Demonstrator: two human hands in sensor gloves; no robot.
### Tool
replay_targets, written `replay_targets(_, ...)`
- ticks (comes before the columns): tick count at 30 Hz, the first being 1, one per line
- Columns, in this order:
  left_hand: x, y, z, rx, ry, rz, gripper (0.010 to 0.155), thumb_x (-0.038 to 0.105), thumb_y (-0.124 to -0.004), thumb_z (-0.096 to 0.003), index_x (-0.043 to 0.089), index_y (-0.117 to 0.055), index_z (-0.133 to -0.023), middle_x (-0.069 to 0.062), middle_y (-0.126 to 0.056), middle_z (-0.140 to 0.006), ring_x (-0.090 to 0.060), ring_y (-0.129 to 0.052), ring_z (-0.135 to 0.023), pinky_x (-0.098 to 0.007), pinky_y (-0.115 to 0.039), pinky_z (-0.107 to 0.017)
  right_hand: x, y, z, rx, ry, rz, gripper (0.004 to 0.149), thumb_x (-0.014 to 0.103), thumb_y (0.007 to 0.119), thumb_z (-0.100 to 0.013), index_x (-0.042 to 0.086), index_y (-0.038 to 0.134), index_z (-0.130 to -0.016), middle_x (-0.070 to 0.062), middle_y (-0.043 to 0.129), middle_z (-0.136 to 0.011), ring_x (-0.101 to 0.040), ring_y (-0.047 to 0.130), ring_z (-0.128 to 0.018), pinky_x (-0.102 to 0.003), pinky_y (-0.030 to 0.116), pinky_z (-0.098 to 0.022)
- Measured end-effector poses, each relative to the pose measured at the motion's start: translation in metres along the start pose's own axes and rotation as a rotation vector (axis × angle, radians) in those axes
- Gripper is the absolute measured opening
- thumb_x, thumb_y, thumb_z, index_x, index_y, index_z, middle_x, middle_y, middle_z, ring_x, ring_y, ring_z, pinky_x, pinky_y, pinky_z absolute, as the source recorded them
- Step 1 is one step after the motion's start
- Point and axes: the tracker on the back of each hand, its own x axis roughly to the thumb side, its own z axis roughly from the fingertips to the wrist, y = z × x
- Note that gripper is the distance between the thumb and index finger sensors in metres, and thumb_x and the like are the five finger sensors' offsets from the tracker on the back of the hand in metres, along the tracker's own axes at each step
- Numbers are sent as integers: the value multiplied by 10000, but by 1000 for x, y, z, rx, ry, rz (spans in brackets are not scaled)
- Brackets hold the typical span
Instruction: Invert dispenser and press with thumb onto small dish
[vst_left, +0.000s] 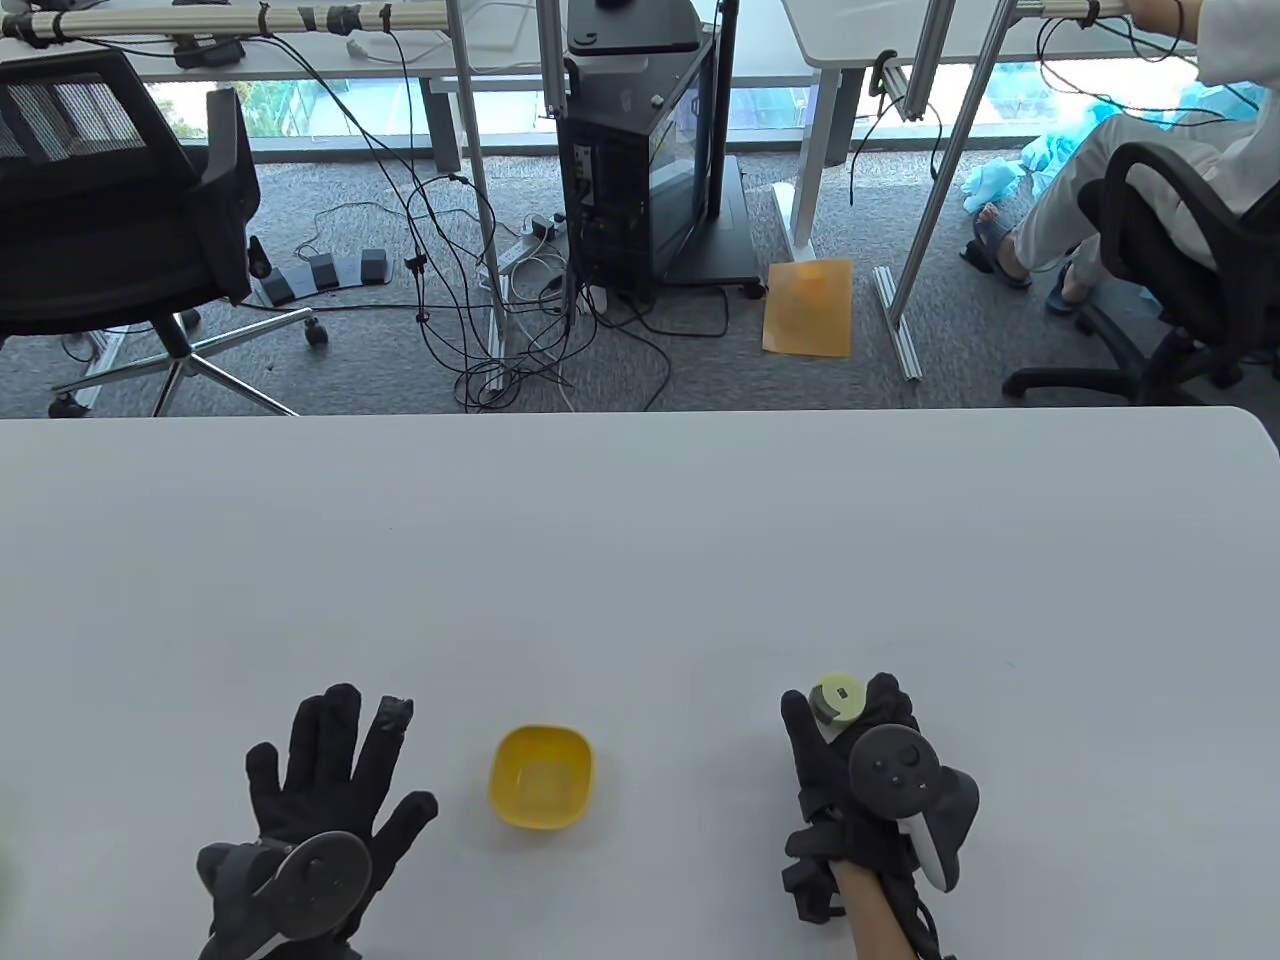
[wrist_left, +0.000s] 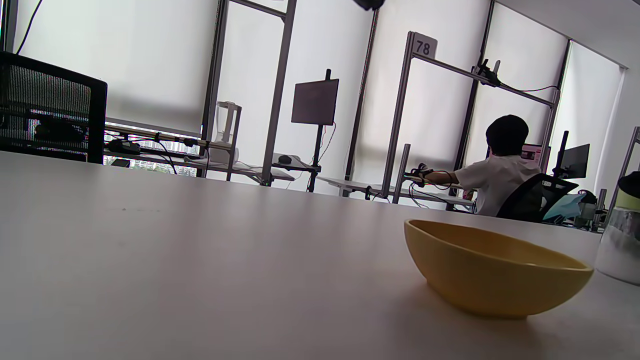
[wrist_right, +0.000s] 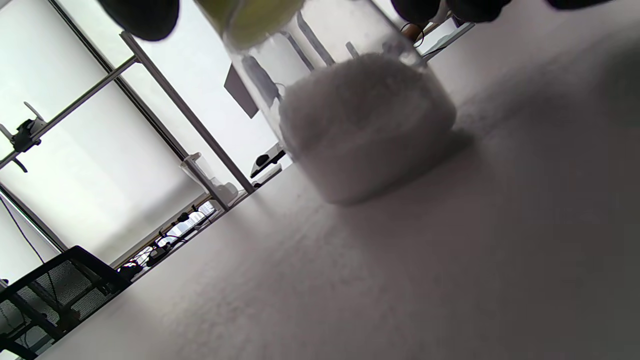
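Clear dispenser half-full of white grains, upright right of yellow dish, gripped by right hand; left hand spread flat, empty, on white table.

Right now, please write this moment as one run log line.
left hand: flat on table, idle | right hand: grips dispenser, upright on table | dish: between hands | inverted: not yet

Left hand flat, palm down, fingers spread. Right hand upright, fingers curled around dispenser, gripping near top.
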Motion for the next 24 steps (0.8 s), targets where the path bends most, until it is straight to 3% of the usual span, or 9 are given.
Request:
replay_targets(5,1,0,0,-13,0,-10,793,717,-355,-560,311,-336,-1241,-226,-341,-1287,-513,-390,-1172,-796,-349,-709,-2,-2,-2,-11,-5,-18,832,597,581,-656,-32,313,-1129,-417,288,-1113,-713,352,-974,-852,434,-563)
replay_targets(10,2,0,0,-15,1,-12,791,715,-357,-561,312,-338,-1241,-224,-339,-1287,-510,-393,-1172,-796,-350,-709,-6,-7,-1,-23,-59,-106,805,597,554,-661,-32,334,-1113,-379,371,-1114,-691,406,-995,-834,466,-591)
replay_targets(17,3,-4,-1,-30,2,-19,788,712,-360,-562,308,-350,-1239,-226,-341,-1285,-509,-400,-1171,-794,-354,-710,-5,-10,6,-297,-240,-286,808,495,723,-595,-78,409,-1070,-350,578,-991,-542,744,-881,-738,659,-550)
replay_targets(22,3,-9,-4,-59,7,-31,790,712,-361,-562,307,-352,-1239,-228,-337,-1285,-509,-399,-1171,-794,-354,-710,-7,-12,13,-516,-226,-356,806,532,724,-579,-100,473,-1012,-316,668,-884,-424,894,-707,-604,810,-474)
replay_targets(24,1,-11,-4,-68,13,-31,788,712,-360,-562,308,-354,-1238,-228,-335,-1285,-508,-399,-1170,-793,-355,-710,-8,-14,14,-541,-231,-362,799,571,705,-580,-92,528,-990,-282,730,-838,-340,956,-633,-538,871,-428)
